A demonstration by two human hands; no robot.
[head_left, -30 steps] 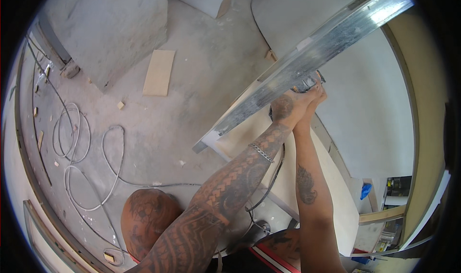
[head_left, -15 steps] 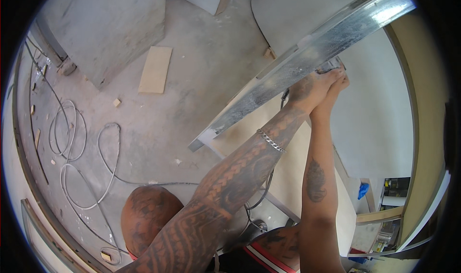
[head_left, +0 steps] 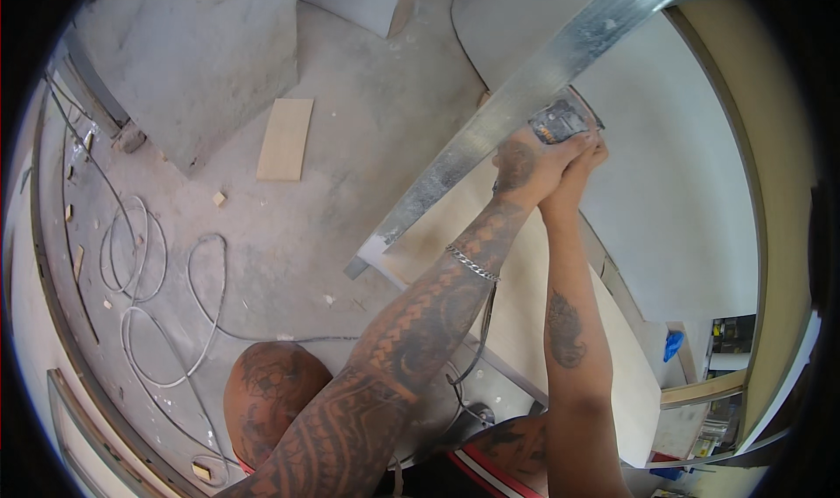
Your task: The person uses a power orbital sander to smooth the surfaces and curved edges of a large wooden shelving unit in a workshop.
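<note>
Both my hands are closed together round a dusty, dark-bodied power sander [head_left: 562, 122], which has a flat plate along its far right side. My left hand [head_left: 535, 161] wraps its near left part, and its thumb side meets my right hand [head_left: 584, 154]. The fingers of my right hand are partly hidden behind the left. Right beside the tool runs a long, shiny metal strip [head_left: 490, 135], slanting from upper right to lower left. Beneath my forearms lies a pale wooden board [head_left: 525, 297]. A dark cord [head_left: 484, 323] hangs below my left forearm.
A grey cable [head_left: 188, 345] lies in loops on the dusty floor at left. A small pale board [head_left: 285, 139] and several wood offcuts lie there too. A large white panel [head_left: 682, 200] with a curved wooden edge [head_left: 744, 227] stands at right. My bent knee [head_left: 271, 402] is below.
My hands and the sander have moved left and slightly nearer, so more of the tool shows beside the metal strip. The view has also shifted a little.
</note>
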